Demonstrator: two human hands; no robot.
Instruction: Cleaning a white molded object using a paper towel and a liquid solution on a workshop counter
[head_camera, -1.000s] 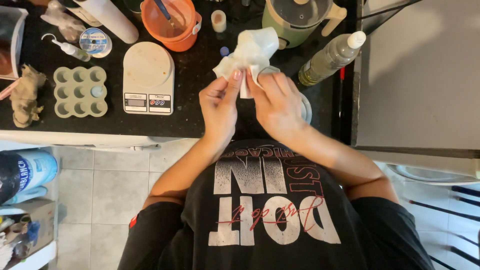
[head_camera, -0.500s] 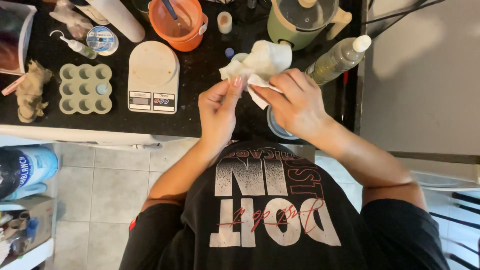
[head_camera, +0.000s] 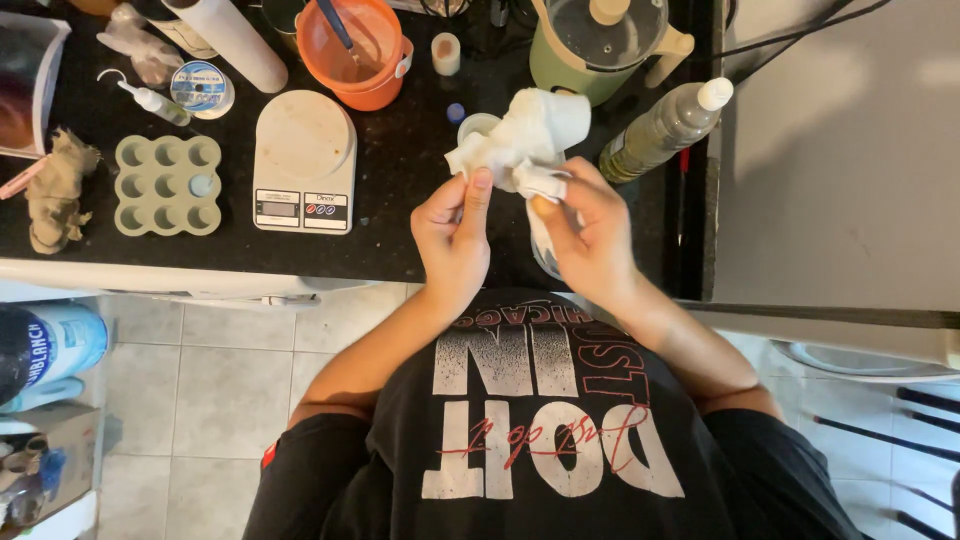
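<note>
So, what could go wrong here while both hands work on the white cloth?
The left hand and right hand twist the white cloth close to the tilted bottle at the counter's edge; a wide motion might knock it off. The small white cup under the cloth could also tip.

Crumpled white cloth (head_camera: 522, 140), bunched, raised above the dark counter (head_camera: 400, 200).

Around the scale on our dark counter

We see the white kitchen scale (head_camera: 303, 160); left, a green silicone mould (head_camera: 167, 185); above-right, an orange bowl (head_camera: 352, 47); far right, a green kettle (head_camera: 600, 40) and clear bottle (head_camera: 665, 125).
</note>
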